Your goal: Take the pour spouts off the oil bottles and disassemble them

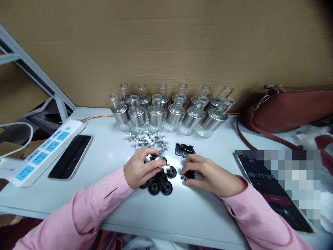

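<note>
My left hand (143,167) is closed around a silver bottle-pourer part (164,168), with its thin end sticking out past the fingertips. Below that hand lies a pile of round black rubber stoppers (161,184). My right hand (204,172) curves over a small heap of tiny black pieces (190,174), thumb and fingers apart, and some of the pieces show between them. Beyond the hands are loose silver pourer parts (148,139) and a cluster of short black tubes (184,150). Two rows of glass bottles with metal sleeves (156,116) stand behind these.
A white power strip (49,152) and a dark phone (70,157) lie at left. To the right are a brown bag (286,109) with its strap on the table and a tablet (270,187) showing a timer. A cardboard wall (166,41) rises behind the bottles.
</note>
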`<state>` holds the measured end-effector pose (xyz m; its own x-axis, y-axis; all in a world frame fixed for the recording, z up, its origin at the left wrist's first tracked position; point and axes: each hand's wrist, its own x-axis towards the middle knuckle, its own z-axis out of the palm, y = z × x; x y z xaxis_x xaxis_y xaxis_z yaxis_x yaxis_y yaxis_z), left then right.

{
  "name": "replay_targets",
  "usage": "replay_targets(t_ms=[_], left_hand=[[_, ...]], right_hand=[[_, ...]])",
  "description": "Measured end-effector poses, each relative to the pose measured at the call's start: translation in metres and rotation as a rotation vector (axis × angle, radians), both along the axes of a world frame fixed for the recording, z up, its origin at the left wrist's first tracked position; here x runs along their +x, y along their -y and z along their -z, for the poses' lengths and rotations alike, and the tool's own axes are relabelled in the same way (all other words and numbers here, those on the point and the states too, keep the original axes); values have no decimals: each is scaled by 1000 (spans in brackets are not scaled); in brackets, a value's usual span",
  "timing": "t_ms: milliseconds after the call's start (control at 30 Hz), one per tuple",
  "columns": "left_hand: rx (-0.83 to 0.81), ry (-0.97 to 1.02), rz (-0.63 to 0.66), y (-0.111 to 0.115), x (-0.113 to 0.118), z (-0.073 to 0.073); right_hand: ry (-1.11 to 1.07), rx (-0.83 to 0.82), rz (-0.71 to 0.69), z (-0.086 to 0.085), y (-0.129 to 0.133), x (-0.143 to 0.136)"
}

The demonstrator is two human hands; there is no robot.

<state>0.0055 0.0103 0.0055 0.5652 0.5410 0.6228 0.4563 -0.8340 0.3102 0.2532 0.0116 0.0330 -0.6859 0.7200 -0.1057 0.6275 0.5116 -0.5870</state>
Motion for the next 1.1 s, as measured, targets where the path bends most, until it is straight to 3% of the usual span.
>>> replay_targets(t_ms=[400,567,700,833,933,1100], left_hand=[[-49,57,-52,3,1,-7],[-106,102,-67,7,2,-13],[-164,256,-66,15,11,-14],[-205,383,45,16,21,-15],[-135,375,55,10,19,-19],[173,256,-6,1,11,-21]], right_hand=[[-53,77,11,-2,3,-10],[-255,202,98,-6,7,-15],[-413,259,178,-10,11,-30],[-535,212,181,-14,15,-49],[-588,88,236,-17,15,-61],[-656,-97,290,-16,11,-69]])
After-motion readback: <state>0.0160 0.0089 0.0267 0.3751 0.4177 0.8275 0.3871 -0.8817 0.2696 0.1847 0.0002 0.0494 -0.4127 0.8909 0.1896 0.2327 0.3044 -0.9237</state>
